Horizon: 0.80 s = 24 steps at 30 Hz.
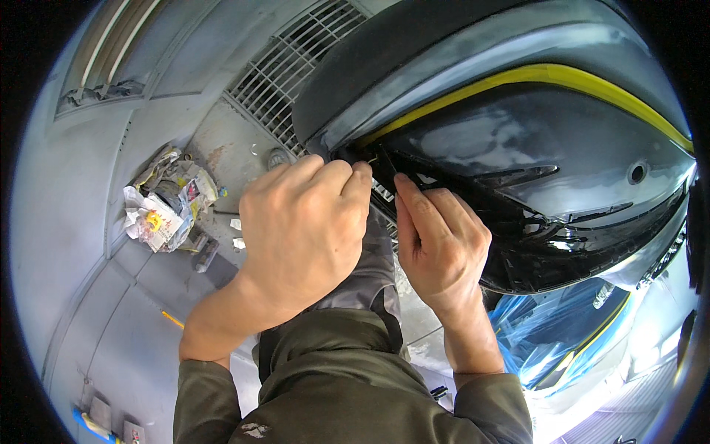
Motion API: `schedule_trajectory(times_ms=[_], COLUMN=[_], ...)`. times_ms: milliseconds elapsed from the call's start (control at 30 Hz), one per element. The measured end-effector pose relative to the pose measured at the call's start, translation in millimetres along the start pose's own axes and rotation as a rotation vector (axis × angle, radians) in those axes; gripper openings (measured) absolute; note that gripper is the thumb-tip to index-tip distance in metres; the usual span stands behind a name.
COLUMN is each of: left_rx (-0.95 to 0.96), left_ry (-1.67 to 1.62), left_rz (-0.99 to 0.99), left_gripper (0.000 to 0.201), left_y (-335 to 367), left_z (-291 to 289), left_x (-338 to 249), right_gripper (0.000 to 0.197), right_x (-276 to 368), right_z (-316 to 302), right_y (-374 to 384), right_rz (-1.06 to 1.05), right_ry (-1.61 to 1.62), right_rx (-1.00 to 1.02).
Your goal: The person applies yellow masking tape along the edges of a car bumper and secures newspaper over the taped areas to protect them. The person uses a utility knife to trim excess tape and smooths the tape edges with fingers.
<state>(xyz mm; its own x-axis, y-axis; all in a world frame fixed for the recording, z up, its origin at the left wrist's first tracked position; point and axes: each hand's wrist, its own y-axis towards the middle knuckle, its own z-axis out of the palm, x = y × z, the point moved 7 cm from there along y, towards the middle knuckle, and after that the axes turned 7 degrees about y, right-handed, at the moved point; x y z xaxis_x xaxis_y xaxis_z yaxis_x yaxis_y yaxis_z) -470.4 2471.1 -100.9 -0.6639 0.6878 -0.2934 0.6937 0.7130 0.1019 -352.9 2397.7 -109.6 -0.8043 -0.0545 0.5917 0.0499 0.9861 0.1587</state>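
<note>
A glossy dark grey car bumper lies at the upper right, with a band of yellow masking tape along its curve. My left hand is closed at the bumper's near left corner, its thumb and fingertips mostly hidden behind the knuckles. A tiny yellow sliver shows beside its fingertip. Close to its right, my right hand has its fingers bent and pressed together, the index fingertip at the bumper's black lower edge. Whatever either hand pinches is too small or hidden to name.
Crumpled paper and masking waste lie on the floor at the left by the wall. A metal floor grate runs beyond the bumper. Blue-tinted plastic film covers another part at the lower right. A yellow stick lies at the left.
</note>
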Motion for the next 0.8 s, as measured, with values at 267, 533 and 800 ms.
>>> schedule_trajectory(times_ms=[267,533,800], left_rx=[0.006,0.356,0.468], left_ry=[-0.203,-0.038,0.014], left_rz=[-0.08,-0.594,-0.657], left_gripper=[0.016,0.017,0.009], left_y=[-31,-153,-268], left_z=[-16,27,107], left_x=[2,136,258], right_gripper=[0.026,0.028,0.026], right_x=[6,30,81], right_z=[-31,-99,-106], right_y=[-16,-42,-74], right_rz=[0.073,0.189,0.486], right_ry=[0.003,0.084,0.126], right_rx=[0.063,-0.048,-0.076])
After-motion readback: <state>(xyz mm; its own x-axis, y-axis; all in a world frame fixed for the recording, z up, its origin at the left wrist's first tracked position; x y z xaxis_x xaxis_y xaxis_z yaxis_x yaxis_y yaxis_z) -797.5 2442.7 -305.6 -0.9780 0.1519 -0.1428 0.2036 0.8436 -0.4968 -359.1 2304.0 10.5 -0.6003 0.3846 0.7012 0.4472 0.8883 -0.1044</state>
